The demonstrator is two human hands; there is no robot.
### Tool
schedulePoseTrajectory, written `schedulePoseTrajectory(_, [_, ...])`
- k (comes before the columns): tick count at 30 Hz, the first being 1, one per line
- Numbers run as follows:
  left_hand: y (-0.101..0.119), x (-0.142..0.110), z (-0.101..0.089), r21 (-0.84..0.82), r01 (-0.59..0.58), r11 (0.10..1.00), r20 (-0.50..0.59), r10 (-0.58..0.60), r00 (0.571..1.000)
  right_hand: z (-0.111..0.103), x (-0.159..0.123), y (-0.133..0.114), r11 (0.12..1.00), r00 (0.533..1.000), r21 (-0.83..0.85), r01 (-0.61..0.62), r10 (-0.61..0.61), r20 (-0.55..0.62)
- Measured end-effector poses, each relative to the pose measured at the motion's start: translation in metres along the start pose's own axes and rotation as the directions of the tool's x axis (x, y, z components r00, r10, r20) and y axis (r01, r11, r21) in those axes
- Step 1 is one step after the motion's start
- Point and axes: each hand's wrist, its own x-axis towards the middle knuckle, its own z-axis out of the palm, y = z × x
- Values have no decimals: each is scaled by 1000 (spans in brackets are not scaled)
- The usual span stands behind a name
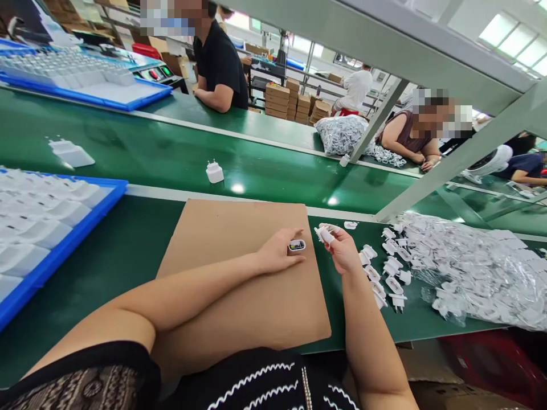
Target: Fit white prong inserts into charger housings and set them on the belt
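Note:
My left hand point(280, 252) rests on a brown cardboard sheet point(239, 273) and holds a small white charger body point(296, 245) with its open end facing me. Just to its right, my right hand point(342, 250) is raised a little above the green table and pinches a white plug piece point(323, 234) at the fingertips. The two hands are close but apart. A row of several white plug pieces point(382, 273) lies on the table right of my right hand.
A heap of bagged white parts point(478, 273) covers the table at right. A blue tray point(64, 242) of white chargers stands at left. Single chargers point(214, 171) lie on the green conveyor belt point(149, 154). Other people work across the belt. Slanted metal frame bars point(461, 154) cross overhead.

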Motion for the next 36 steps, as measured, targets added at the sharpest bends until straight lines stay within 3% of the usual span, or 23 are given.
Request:
schedulePoseTrajectory(5, [-7,6,-11,-22,24,999,33,-23,999,12,-5,2,993,995,-59,100,-100,13])
schedulePoseTrajectory(9, [-10,8,-11,-68,-15,998,29,17,999,19,-7,8,936,967,-248,249,-252,20])
schedulePoseTrajectory(13, [-14,10,-8,-78,-39,996,19,40,999,22,-16,9,826,927,-433,360,-368,70])
schedulePoseTrajectory(15, [-15,11,-8,-81,-50,995,28,52,998,23,-21,7,754,904,-504,422,-396,164])
schedulePoseTrajectory(19, [-15,11,-9,-105,-35,994,38,39,999,27,-25,7,527,829,-644,555,-417,373])
schedulePoseTrajectory(27, [-12,11,-11,-129,-11,992,41,16,999,38,-23,15,470,807,-678,566,-486,337])
schedulePoseTrajectory(36, [-8,10,-14,-139,-7,990,32,12,999,38,-19,13,365,824,-761,536,-423,377])
